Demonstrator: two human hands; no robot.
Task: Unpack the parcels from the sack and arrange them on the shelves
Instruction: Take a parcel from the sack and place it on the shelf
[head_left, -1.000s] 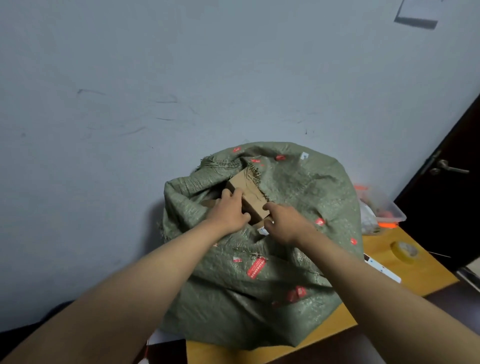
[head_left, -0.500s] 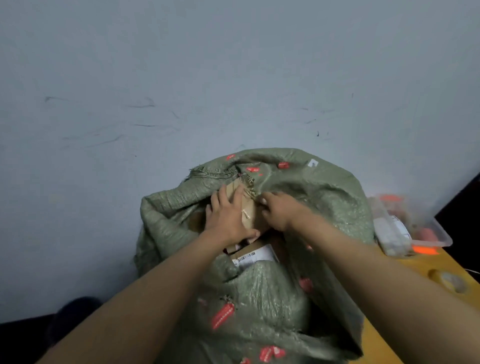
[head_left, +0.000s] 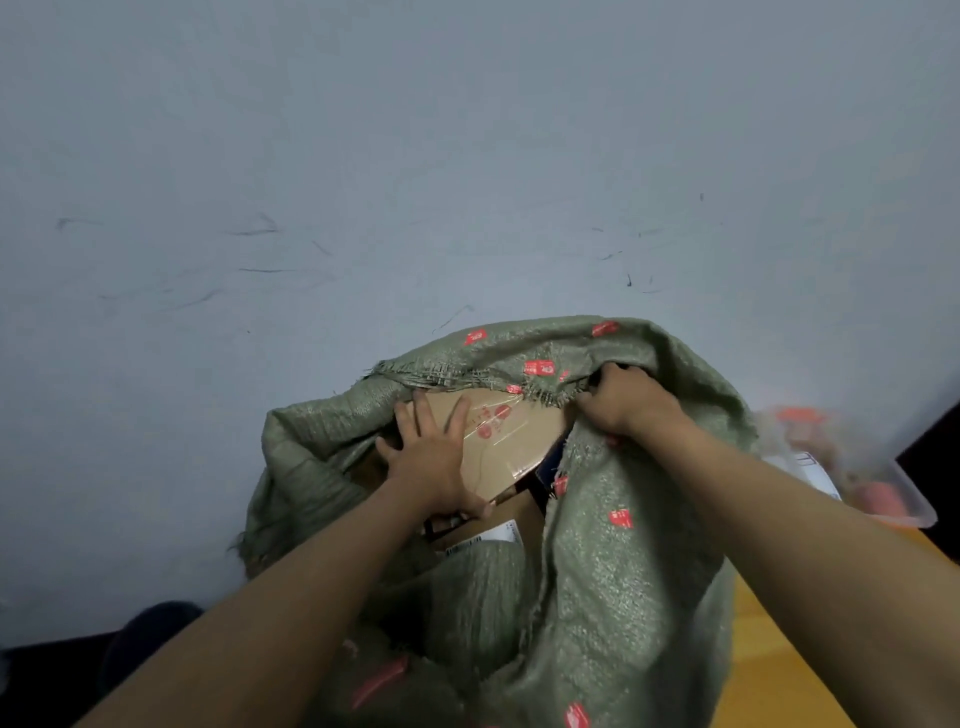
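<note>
Nearest the camera, two bare forearms reach forward and down from the lower edge into the mouth of a green woven sack (head_left: 613, 597). The sack is dotted with small red stickers and stands against a pale wall (head_left: 363, 156); its right side lies against a yellow table (head_left: 769, 649).

The near lip of the sack sags low between the arms. Just past it, inside the opening, the white label of a parcel (head_left: 488, 538) shows, lying under the others. Beside it a dark item is wedged, too hidden to tell what it is.

Further in, the left hand (head_left: 431, 462) lies on top of a flat cardboard box (head_left: 514, 441). Its fingers are spread out straight across the box's upper face, and its thumb hooks round the box's near edge. The box is tilted, still inside the sack, with its far end tucked under the frayed rim. Clear tape and a red printed mark cross its top.

To the right, at the far rim, the right hand (head_left: 623, 400) is clenched on a bunch of the sack's cloth, holding that side up and open.

Beyond the right arm, a clear plastic tub (head_left: 893, 493) sits on the table, blurred, with something orange and white inside.
</note>
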